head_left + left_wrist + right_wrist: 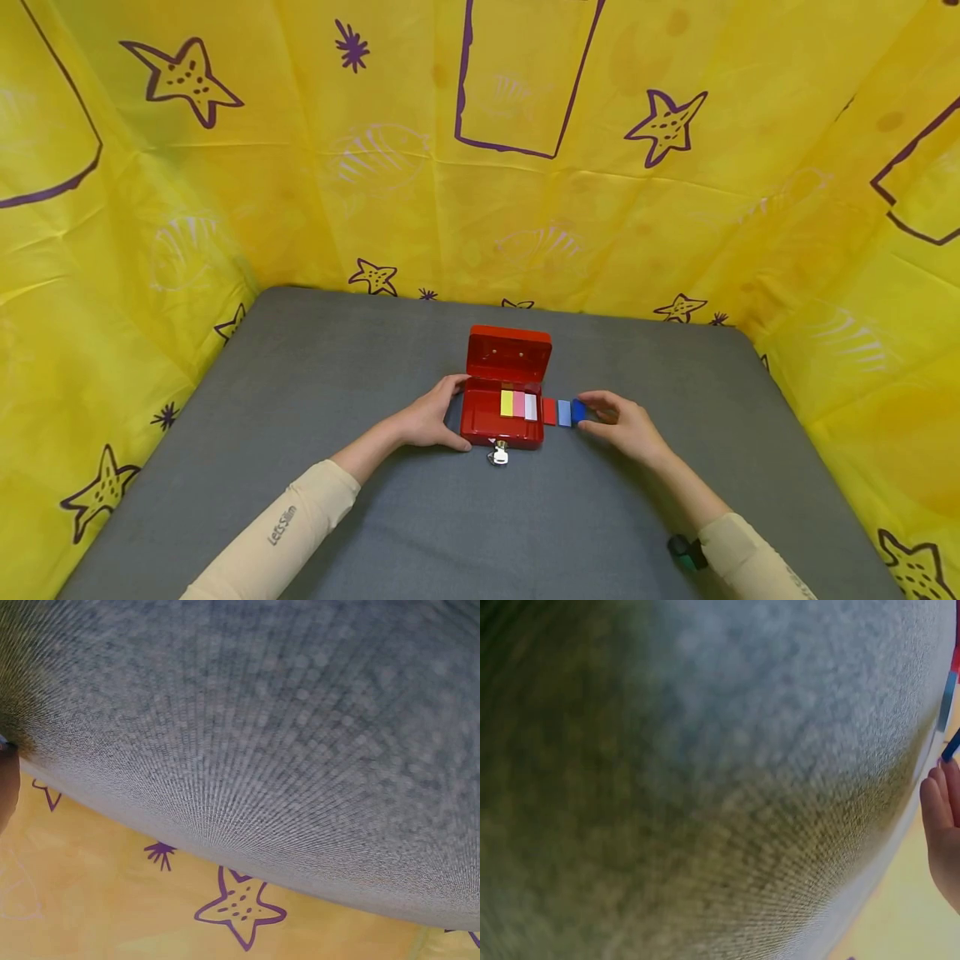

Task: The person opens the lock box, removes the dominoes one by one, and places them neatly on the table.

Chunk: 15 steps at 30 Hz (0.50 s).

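Note:
A red metal box (501, 429) stands on the grey table with its lid raised. Yellow (507, 403), pink (519, 404) and white (531, 407) blocks lie side by side inside it. To the box's right are a red block (550, 412) and a light blue block (564, 413). My right hand (626, 427) pinches a dark blue block (578, 412) at the end of that row; in the right wrist view the dark blue block (952, 746) is at the fingertips. My left hand (433, 415) rests against the box's left side, thumb at its front corner, fingers near the hinge.
A small silver key (498, 455) hangs at the box's front. Grey cloth (360, 358) covers the table, and yellow patterned fabric (420, 208) stands behind it and along both sides. A dark band with a green part (686, 552) is near the right sleeve.

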Available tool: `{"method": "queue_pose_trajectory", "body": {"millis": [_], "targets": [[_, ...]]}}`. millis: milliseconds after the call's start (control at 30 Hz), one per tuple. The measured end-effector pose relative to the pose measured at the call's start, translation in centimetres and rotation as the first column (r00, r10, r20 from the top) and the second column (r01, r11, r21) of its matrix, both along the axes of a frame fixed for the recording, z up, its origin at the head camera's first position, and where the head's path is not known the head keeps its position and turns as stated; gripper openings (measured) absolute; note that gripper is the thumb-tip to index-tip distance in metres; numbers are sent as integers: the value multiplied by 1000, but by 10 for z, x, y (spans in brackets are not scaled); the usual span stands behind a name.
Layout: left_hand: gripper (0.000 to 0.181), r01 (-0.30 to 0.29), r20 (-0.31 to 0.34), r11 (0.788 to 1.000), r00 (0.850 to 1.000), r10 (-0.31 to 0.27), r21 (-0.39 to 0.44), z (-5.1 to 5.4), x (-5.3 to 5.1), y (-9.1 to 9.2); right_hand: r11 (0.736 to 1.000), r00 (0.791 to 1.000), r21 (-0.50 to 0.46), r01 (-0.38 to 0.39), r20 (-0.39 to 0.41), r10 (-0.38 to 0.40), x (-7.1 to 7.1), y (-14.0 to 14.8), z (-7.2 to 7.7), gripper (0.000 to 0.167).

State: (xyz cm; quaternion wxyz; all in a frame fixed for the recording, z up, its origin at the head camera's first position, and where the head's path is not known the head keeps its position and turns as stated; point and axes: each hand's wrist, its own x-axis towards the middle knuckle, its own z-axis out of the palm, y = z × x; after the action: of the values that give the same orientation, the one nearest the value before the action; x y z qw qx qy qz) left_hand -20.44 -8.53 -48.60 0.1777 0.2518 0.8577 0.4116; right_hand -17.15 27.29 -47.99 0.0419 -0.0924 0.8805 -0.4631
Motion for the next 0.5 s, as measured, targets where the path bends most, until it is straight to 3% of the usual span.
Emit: {"method": "queue_pose_trajectory", "body": {"millis": [500], "targets": [[104,-8,5,1000,1000,8,-5,-1,0,0,995,996,85,-44,-74,51,-3,6,-4,40]]}}
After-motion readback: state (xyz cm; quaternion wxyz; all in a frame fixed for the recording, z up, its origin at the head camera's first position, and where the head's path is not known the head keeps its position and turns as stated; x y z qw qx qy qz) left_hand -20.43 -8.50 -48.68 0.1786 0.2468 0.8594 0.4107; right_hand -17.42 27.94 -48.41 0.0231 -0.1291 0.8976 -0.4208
